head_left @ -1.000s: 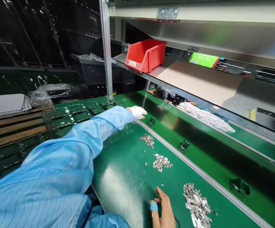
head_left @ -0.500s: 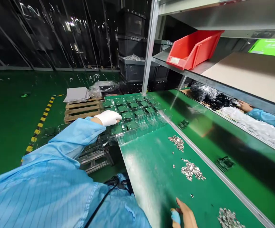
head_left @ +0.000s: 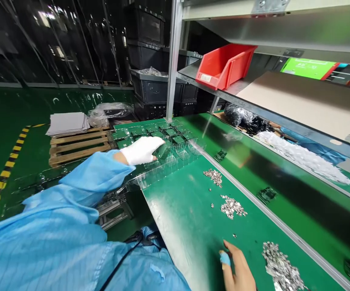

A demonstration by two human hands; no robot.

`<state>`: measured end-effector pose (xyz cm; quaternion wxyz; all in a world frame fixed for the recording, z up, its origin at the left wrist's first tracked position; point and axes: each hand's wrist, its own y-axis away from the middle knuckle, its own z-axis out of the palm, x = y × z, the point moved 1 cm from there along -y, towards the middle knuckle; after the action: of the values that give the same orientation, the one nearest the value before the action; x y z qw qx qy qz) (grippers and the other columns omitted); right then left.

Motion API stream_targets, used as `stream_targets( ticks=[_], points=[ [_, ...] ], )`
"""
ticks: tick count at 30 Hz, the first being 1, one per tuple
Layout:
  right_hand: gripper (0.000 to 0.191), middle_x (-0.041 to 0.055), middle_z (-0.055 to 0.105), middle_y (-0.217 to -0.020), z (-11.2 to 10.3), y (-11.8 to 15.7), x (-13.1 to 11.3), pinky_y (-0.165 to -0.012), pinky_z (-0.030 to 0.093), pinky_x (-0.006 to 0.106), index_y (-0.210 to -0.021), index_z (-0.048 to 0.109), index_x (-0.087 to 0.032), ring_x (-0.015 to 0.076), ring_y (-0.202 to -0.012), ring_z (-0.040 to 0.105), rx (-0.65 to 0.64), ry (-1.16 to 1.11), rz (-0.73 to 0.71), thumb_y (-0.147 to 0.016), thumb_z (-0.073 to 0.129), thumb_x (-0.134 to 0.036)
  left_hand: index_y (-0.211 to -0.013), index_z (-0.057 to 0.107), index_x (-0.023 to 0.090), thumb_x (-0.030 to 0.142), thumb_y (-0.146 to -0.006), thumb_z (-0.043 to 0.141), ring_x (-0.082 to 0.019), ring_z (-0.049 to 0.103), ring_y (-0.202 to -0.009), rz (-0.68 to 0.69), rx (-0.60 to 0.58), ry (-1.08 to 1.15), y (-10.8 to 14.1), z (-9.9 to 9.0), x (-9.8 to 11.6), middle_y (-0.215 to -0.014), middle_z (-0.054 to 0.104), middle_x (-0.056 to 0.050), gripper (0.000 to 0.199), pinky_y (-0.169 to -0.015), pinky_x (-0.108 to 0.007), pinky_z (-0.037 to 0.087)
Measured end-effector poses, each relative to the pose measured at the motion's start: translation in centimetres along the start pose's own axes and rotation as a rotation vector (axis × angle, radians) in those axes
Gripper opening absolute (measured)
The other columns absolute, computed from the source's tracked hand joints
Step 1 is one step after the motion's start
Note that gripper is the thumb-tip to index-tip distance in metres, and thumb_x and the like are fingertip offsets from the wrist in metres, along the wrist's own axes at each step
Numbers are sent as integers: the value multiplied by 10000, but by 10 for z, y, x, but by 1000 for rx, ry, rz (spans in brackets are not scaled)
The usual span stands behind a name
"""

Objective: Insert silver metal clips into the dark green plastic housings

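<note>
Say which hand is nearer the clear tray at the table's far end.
Left. The left hand is over the clear tray; the right hand is well away, beside the biggest metal pile.

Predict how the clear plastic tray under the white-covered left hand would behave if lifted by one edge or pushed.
The tray would probably flex, since its walls look thin and see-through. Green boards sit in its pockets, so they might shift if it tilts. Its glossy surface suggests it could feel slippery.

Circuit boards [head_left: 267,195] are lying along a green strip [head_left: 244,165], metal parts [head_left: 233,207] are sitting heaped on a worktop [head_left: 187,214], crates [head_left: 155,89] are standing stacked: an electronics workshop.
</note>
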<state>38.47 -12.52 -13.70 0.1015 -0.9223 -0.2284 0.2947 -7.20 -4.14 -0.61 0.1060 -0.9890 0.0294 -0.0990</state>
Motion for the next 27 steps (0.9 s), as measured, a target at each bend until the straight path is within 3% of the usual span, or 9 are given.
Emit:
stream_targets(
  ticks=[2, 4, 6, 9, 11, 13, 15, 20, 27],
  points=[
    [256, 60, 637, -1065, -3, -7, -11, -634, 559, 260, -1141, 540, -236, 192, -885, 654, 5, 8, -61, -924, 428, -314, -1324, 404, 144, 497, -714, 645, -276, 558, -1067, -31, 8, 498, 12, 1, 15, -1227, 552, -145, 745, -928, -406, 453],
    [308, 74, 620, -1100, -7, -15, -29, -681, 565, 278, -1216, 493, -232, 188, -901, 648, 13, -4, -90, -921, 415, -268, -1318, 393, 122, 691, -720, 520, -243, 610, -892, -15, -184, 1100, 24, 21, 40, -1115, 603, -152, 835, -795, -386, 506],
    [439, 107, 552, -1216, -12, -24, -52, -760, 561, 307, -1349, 373, -226, 191, -983, 620, 18, -41, -110, -912, 416, -243, -1213, 481, 99, 777, -719, 404, -202, 605, -675, -38, -588, 1527, 37, 54, 75, -929, 649, -135, 843, -644, -359, 509],
    [642, 134, 357, -1417, -18, -36, -82, -992, 448, 442, -1437, 242, -229, 268, -1280, 403, -29, -64, -292, -859, 521, -263, -950, 591, 90, 795, -683, 442, -191, 586, -599, -176, -1264, 1670, 59, 104, 132, -749, 646, -102, 768, -590, -333, 491],
    [707, 120, 320, -1438, -18, -40, -92, -1030, 412, 444, -1444, 228, -244, 267, -1307, 356, -115, -93, -381, -824, 567, -258, -866, 594, 116, 791, -627, 528, -194, 598, -665, -272, -1444, 1657, 69, 127, 160, -743, 642, -80, 719, -611, -311, 490],
    [727, 114, 375, -1387, -15, -41, -91, -1010, 434, 405, -1432, 250, -243, 247, -1259, 405, -149, -132, -343, -794, 599, -259, -843, 588, 127, 799, -637, 509, -181, 597, -704, -261, -1348, 1616, 66, 143, 177, -764, 640, -73, 708, -635, -290, 485],
    [717, 122, 429, -1317, -10, -40, -80, -980, 456, 390, -1411, 279, -218, 240, -1201, 450, -95, -131, -181, -776, 609, -256, -889, 587, 120, 764, -737, 410, -158, 587, -662, -90, -1115, 1453, 48, 150, 182, -765, 639, -78, 686, -628, -276, 476],
    [616, 151, 501, -1204, 11, -38, -44, -927, 465, 476, -1343, 387, -154, 295, -1092, 499, -5, 63, 214, -764, 584, -229, -927, 628, 160, 336, -891, 375, -152, 591, -776, 335, -329, 471, -32, 151, 178, -871, 647, -59, 310, -717, -269, 461],
    [540, 145, 453, -1297, 6, -33, -29, -1012, 389, 499, -1376, 337, -183, 272, -1208, 438, 119, -58, 125, -882, 493, -338, -867, 677, 156, 197, -818, 489, -238, 578, -899, 534, -231, 149, -81, 170, 219, -918, 623, -115, 199, -751, -348, 423]
  ],
)
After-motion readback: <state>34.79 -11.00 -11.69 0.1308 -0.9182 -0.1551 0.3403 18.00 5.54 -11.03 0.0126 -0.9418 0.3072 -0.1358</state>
